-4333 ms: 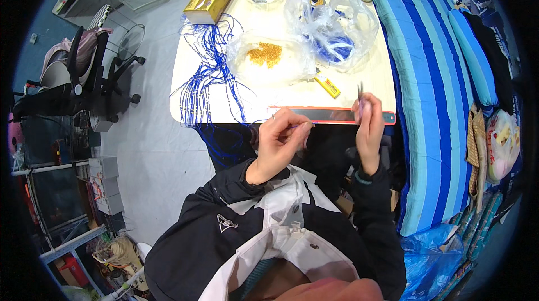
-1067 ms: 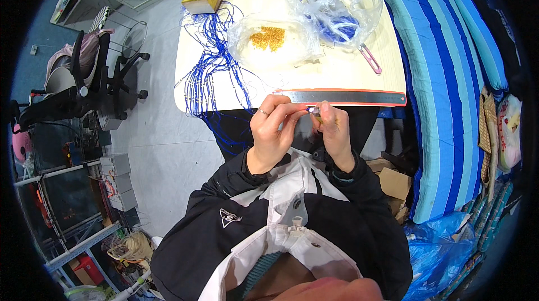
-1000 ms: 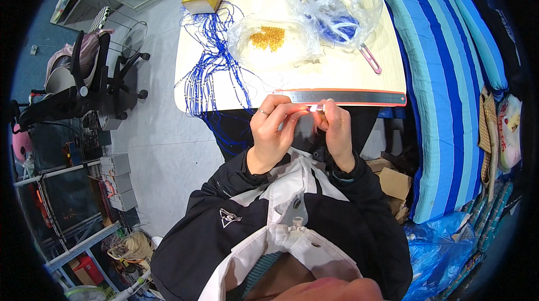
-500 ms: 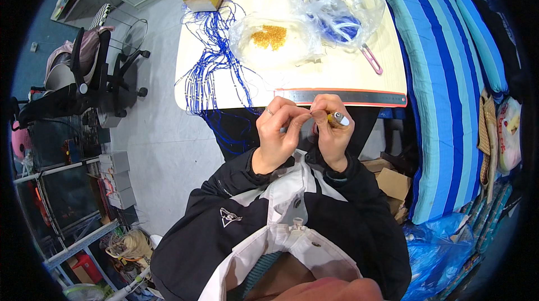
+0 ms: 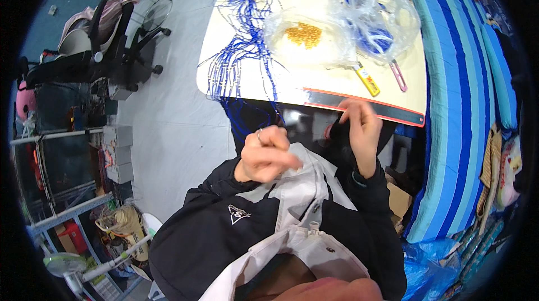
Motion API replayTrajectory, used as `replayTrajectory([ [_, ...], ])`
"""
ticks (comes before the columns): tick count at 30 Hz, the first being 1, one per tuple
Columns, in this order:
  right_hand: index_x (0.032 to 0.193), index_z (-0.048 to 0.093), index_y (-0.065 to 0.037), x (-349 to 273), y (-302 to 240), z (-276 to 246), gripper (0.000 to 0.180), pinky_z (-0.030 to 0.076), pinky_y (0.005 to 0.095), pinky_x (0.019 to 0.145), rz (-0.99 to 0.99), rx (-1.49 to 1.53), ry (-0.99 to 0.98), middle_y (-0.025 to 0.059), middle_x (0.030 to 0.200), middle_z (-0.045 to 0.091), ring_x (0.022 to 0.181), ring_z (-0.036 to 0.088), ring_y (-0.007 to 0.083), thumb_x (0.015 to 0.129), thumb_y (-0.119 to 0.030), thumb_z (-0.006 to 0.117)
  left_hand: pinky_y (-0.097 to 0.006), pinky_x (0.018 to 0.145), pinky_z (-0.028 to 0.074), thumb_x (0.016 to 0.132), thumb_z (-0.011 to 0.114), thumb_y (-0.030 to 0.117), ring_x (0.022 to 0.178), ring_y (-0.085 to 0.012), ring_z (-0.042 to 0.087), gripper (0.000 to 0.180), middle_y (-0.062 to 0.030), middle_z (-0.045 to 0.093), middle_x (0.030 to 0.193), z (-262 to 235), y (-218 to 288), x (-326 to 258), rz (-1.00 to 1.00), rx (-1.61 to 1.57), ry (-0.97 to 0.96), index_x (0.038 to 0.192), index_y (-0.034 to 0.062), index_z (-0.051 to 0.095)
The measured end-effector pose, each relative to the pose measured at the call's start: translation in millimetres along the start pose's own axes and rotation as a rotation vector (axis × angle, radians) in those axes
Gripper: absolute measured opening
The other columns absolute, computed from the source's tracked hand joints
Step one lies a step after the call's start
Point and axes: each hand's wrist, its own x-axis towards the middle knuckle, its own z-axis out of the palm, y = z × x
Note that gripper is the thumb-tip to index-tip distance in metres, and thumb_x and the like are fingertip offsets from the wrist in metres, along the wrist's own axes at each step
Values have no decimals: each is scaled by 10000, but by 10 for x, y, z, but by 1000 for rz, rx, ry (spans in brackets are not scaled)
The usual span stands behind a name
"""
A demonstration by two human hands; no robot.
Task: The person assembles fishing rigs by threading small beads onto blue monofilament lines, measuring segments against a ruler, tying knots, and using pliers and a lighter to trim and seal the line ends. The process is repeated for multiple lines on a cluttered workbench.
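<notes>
Two hands work close to the body, just below the table edge. Right hand is nearer the ruler, fingertips nearly touching its near edge; the ruler's long axis runs left-right along the table front, right end sloping slightly toward the person. Right fingers loosely curled, can't tell if pinching anything. Left hand sits lower, over the jacket, fingers bunched narrow; contents not visible. Blue strings hang off the table edge, up-left of the left hand.

Cream table with blue cords, plastic bags, steel ruler, yellow lighter.
</notes>
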Motion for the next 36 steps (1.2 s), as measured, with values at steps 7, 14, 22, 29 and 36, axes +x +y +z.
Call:
replayTrajectory([
  [7, 1245, 530, 49, -30, 119, 753, 504, 514, 302, 890, 640, 704, -904, 175, 1144, 654, 1059, 652, 230, 1041, -393, 400, -293, 486, 332, 846, 692, 67, 556, -165, 444, 63, -51, 505, 752, -229, 167, -224, -60, -454, -355, 834, 23, 734],
  [14, 1256, 527, 48, -148, -16, 925, 373, 501, 353, 975, 653, 1032, -961, 180, 1177, 633, 1110, 622, 250, 1027, -242, 476, -281, 507, 392, 841, 709, 75, 599, -161, 520, 44, -49, 557, 750, -337, 231, -437, -205, -441, -454, 850, 40, 735],
  [22, 1120, 608, 27, -218, -109, 869, 285, 535, 323, 857, 532, 994, -888, 127, 1039, 671, 955, 660, 194, 1004, -223, 531, -306, 765, 475, 998, 517, 365, 868, -176, 615, 421, -84, 654, 936, -599, 33, -628, -484, -363, 19, 909, -4, 701],
  [29, 1041, 642, 51, -351, -142, 1068, 267, 551, 280, 775, 386, 695, -835, 114, 926, 698, 820, 688, 174, 1000, -192, 540, -308, 771, 489, 1013, 500, 249, 856, -161, 568, 229, -76, 587, 970, -451, -139, -506, -897, -734, 437, 1019, 25, 544],
  [36, 873, 696, 20, -570, 36, 1147, 137, 521, 260, 614, -90, 189, -844, 94, 715, 695, 656, 679, 139, 901, -90, 618, -184, 458, 219, 1018, 501, 199, 576, -28, 302, 224, 57, 368, 710, -971, -124, -280, -730, -415, 660, 818, 106, 466],
])
